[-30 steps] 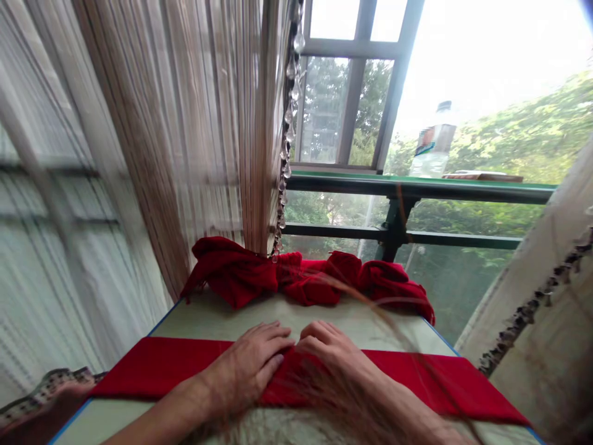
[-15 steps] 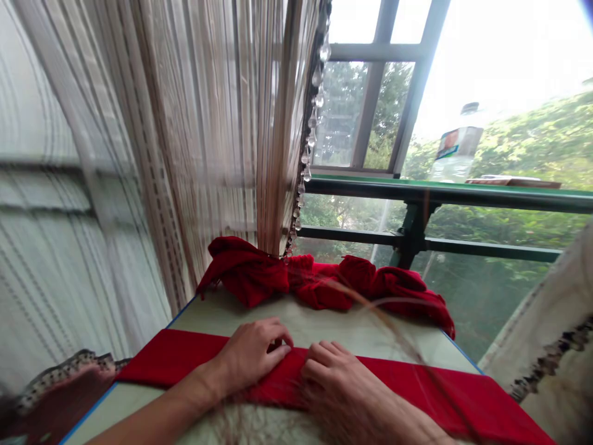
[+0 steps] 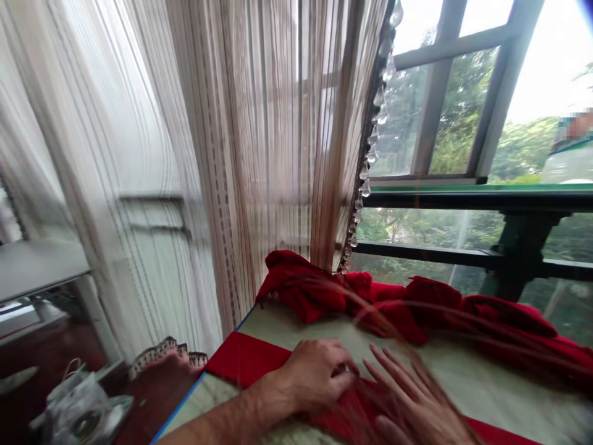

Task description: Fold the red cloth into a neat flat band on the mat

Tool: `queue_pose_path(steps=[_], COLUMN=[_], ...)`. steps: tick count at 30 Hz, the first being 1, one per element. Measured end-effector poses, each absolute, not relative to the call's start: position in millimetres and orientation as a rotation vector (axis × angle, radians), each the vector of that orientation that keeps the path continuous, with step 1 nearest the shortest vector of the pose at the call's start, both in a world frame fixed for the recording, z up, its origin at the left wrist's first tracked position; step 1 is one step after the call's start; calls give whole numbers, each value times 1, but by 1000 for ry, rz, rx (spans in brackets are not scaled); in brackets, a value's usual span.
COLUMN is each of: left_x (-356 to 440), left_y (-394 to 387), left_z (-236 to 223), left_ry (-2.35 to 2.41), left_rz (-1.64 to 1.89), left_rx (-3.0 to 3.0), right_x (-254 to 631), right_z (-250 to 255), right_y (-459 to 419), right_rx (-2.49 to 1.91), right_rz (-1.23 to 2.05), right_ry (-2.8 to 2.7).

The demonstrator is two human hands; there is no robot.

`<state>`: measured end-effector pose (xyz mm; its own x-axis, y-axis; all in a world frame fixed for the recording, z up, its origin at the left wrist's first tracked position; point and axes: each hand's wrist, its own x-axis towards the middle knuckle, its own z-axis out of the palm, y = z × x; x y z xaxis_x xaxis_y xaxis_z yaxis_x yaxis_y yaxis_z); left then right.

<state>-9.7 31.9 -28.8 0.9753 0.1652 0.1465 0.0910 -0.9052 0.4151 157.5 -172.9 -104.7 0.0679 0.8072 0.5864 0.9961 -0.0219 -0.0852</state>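
A long red cloth [image 3: 250, 358], folded into a flat band, lies across the pale table [image 3: 208, 392]. My left hand [image 3: 319, 374] rests on the band with its fingers curled; thumb and fingertips close at the cloth's far edge. To the right, my right hand [image 3: 412, 395] is open, its fingers stretched and spread over the band. Some loose strands of hair cross the view and blur that hand. Along the table's far edge lies a crumpled heap of red cloth [image 3: 306, 290], apart from both hands.
A striped sheer curtain [image 3: 278, 154] with a bead trim [image 3: 370, 154] hangs behind the table. Beyond it are a dark railing [image 3: 426, 201] and a window. At lower left, a plastic-wrapped thing [image 3: 78, 402] stands on the dark red floor beside a white table [image 3: 41, 266].
The view has turned left, so everything sits further right. My right hand has gone from curled on the band to spread fingers. My left hand keeps its curled grip.
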Motion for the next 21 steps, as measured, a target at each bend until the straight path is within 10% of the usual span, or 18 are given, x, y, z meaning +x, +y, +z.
queue_pose_path(steps=[21], left_x=[-5], left_y=[26], left_z=[-49], left_ry=[20], left_rz=[470], left_rx=[2630], right_x=[139], right_z=[-69], right_y=[-178], right_rx=[-2119], right_rz=[54], right_ry=[-1869])
